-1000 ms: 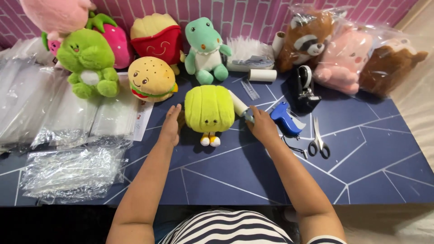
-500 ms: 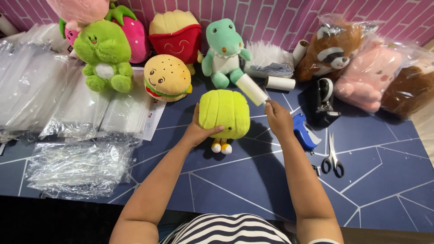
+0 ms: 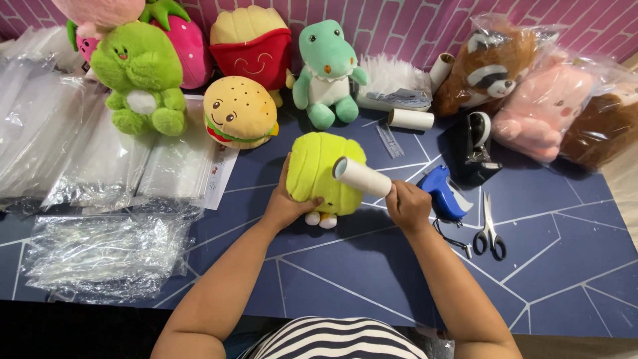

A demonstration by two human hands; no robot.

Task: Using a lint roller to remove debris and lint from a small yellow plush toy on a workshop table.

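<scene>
Yellow-green plush fills the left hand, which grips the round toy's near left side, fingers wrapped onto it. This yellow-green plush toy stands on the counter near its middle, small white-and-orange feet pointing toward the person. The right hand is closed around the handle end of a white lint roller, whose cylinder lies tilted against the toy's upper right side, touching it.

Just right of that hand sits a blue tagging gun, with a thin black cord trailing near it, and farther right a pair of scissors lies flat with its blades pointing far. A black tape dispenser stands beyond the gun. Far of the toy, a white paper roll lies on its side, and a small clear strip rests beside it.

Along the far edge, against a pink brick-pattern wall, stand a burger plush, a teal dinosaur plush, a red fries plush, a green frog plush and a pink strawberry plush. At the far right, three bagged plush animals rest in clear wrapping. On the left, stacks of clear plastic bags cover the counter, reaching its near edge.
</scene>
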